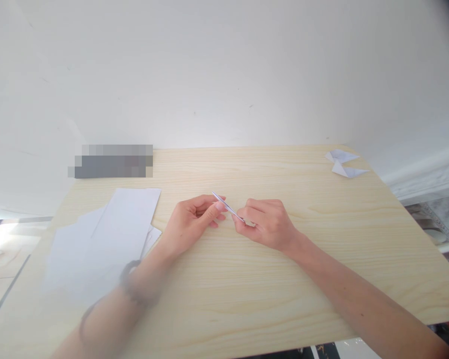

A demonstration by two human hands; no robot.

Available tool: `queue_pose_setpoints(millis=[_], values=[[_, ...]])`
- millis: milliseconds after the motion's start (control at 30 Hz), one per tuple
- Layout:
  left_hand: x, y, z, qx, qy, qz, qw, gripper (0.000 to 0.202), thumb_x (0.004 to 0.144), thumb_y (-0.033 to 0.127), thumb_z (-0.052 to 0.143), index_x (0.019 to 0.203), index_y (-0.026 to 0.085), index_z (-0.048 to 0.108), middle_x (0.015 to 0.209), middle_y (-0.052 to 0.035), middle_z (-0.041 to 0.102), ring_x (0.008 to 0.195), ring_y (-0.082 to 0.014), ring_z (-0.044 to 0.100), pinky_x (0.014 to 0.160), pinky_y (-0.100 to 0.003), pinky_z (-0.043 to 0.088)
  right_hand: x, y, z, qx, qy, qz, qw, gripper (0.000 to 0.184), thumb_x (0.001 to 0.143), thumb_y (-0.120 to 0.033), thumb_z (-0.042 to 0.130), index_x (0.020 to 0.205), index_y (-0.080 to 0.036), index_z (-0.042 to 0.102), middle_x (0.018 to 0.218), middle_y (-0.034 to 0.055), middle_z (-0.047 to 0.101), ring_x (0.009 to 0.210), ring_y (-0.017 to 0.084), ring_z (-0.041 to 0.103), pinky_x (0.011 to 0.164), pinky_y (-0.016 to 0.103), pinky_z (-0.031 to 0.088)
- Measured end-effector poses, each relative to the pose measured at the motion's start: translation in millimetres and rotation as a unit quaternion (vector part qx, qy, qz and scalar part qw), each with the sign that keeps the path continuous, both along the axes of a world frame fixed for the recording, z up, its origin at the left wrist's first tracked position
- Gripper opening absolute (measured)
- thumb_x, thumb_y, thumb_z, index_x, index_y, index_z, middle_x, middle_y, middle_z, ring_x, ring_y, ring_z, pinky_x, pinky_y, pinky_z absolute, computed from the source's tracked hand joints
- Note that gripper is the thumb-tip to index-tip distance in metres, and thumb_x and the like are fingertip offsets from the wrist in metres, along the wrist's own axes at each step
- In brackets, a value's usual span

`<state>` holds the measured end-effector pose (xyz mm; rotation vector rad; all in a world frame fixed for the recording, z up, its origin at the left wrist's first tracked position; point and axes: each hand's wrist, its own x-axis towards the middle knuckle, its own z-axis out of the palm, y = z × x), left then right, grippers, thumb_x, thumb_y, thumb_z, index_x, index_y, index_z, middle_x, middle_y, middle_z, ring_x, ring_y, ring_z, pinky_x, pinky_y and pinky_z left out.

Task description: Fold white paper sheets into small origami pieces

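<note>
A small folded piece of white paper (pixel 228 207) is held above the middle of the table, seen nearly edge-on and slanting down to the right. My left hand (pixel 196 217) pinches its upper left end, thumb on the near side and fingers behind. At the lower right end, my right hand (pixel 265 219) grips the paper between thumb and curled index finger. How the paper is folded cannot be made out from this angle.
Loose white sheets (pixel 119 224) overlap on the left of the wooden table (pixel 224 299), partly under my left forearm. Two folded paper pieces (pixel 347 170) with pointed ends lie at the far right corner. A blurred-out dark object (pixel 112 164) sits at the back left, against the white wall (pixel 224 75).
</note>
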<state>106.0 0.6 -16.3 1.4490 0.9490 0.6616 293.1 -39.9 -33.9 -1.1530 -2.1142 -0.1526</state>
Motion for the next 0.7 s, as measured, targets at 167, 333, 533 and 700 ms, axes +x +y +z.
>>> queue_pose_setpoints(millis=[167,333,533,700], values=[[-1.0,0.0,-0.9,0.01,-0.011,-0.013,1.0,0.03,0.081,0.039,0.056,0.099,0.016,0.063,0.105,-0.0083,0.065,0.09,-0.0191,0.062,0.069,-0.026,0.051,-1.6,-1.1,1.2,-0.052,0.029,0.036,0.998,0.018,0.077,-0.015,0.051,0.06,-0.018,0.048,0.053,-0.0055,0.042,0.048,0.006,0.034,0.047,0.021,0.025],[-3.2,1.3,-3.6,0.039,-0.038,0.024,0.998,0.021,0.078,0.034,0.062,0.091,0.018,0.064,0.09,-0.0043,0.067,0.073,-0.0132,0.06,0.065,-0.024,0.048,2.0,-2.1,1.0,-0.139,0.092,0.081,0.983,0.014,0.08,-0.018,0.049,0.066,-0.018,0.048,0.054,-0.0061,0.039,0.047,0.006,0.032,0.046,0.02,0.026],[-7.3,1.2,-1.3,0.035,-0.037,0.033,0.998,0.014,0.075,0.03,0.066,0.077,0.017,0.066,0.072,-0.0024,0.066,0.065,-0.0125,0.056,0.062,-0.025,0.044,1.8,-2.9,1.7,-0.165,0.105,0.091,0.976,0.02,0.085,-0.019,0.045,0.064,-0.018,0.046,0.055,-0.0055,0.039,0.048,0.006,0.032,0.048,0.021,0.026],[-7.5,2.2,0.3,0.005,-0.036,0.018,0.999,0.024,0.08,0.038,0.058,0.077,0.016,0.067,0.064,-0.0017,0.064,0.065,-0.0143,0.058,0.064,-0.026,0.044,1.1,-3.7,3.5,-0.195,0.135,0.09,0.967,0.023,0.085,-0.022,0.045,0.063,-0.017,0.046,0.054,-0.0053,0.039,0.048,0.006,0.032,0.048,0.02,0.026]])
